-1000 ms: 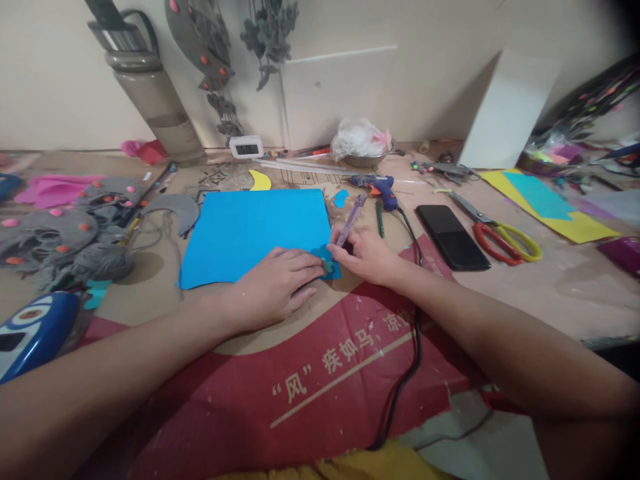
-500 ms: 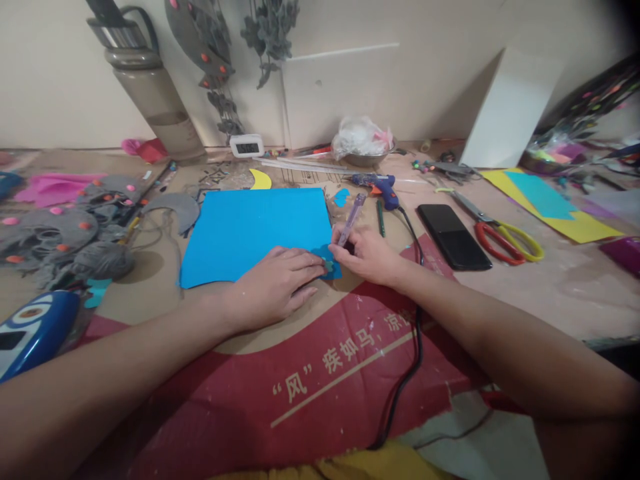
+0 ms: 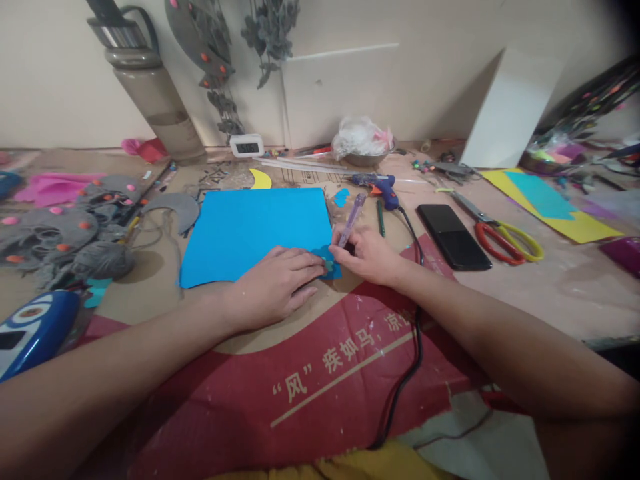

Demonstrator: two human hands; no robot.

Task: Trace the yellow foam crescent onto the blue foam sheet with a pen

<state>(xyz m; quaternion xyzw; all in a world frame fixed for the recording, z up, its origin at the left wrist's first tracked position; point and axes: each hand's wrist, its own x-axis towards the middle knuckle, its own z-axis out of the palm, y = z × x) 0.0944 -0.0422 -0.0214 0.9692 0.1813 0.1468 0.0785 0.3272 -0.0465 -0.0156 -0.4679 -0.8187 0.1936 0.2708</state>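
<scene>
A bright blue sheet (image 3: 260,223) lies on the cardboard in the middle. My left hand (image 3: 280,283) rests flat on its lower edge, fingers stretched toward the sheet's lower right corner. Under those fingertips is a small teal cutout (image 3: 329,265), partly covered. Just right of it, my right hand (image 3: 365,253) is closed round a purple pen (image 3: 352,219), which leans with its upper end away from me. The pen's tip is hidden by the fingers. Beyond the right hand lies a small blue cutout (image 3: 341,197).
A glue gun (image 3: 376,187) trails a black cord past my right wrist. To the right are a phone (image 3: 454,237), scissors (image 3: 500,233) and coloured sheets (image 3: 575,213). Grey yarn (image 3: 103,260), a blue device (image 3: 40,330) and a bottle (image 3: 160,107) are at left.
</scene>
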